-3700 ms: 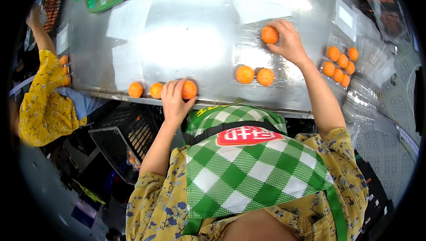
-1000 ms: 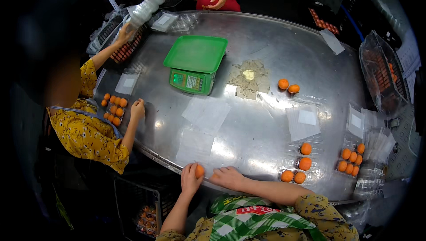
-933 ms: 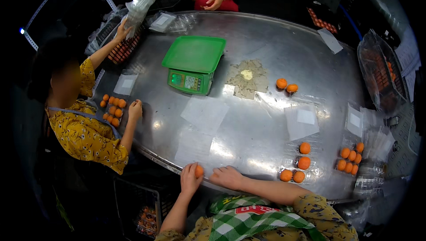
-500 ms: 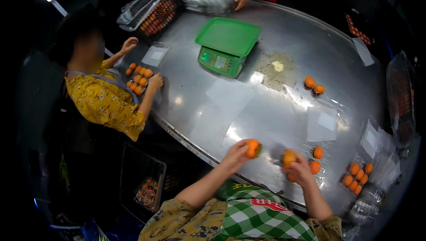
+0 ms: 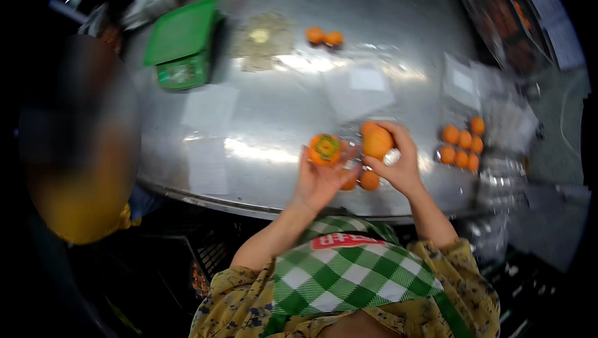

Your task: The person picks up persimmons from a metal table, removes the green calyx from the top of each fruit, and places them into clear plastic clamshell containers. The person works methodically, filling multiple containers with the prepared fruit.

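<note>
My left hand (image 5: 316, 182) is palm up and holds an orange persimmon (image 5: 326, 149), its green leafy cap facing up. My right hand (image 5: 403, 160) grips another persimmon (image 5: 377, 143) between thumb and fingers, above a clear plastic tray. In and beside that tray lie a persimmon (image 5: 369, 180) below the right hand and another (image 5: 347, 183) partly behind my left fingers. Part of one more persimmon (image 5: 368, 127) shows behind the held one. Glare and my hands hide much of the tray.
Two persimmons (image 5: 324, 37) sit farther back on the metal table (image 5: 274, 107). A green scale (image 5: 184, 36) stands at left. Plastic sheets (image 5: 358, 95) lie mid-table. At right are a filled persimmon tray (image 5: 462, 146) and stacked clear trays (image 5: 501, 179). A blurred co-worker (image 5: 81, 145) is at left.
The view has swung right. My hands, each still with a persimmon, have come closer together. The left persimmon has turned cap up, and the right hand has moved over the tray.
</note>
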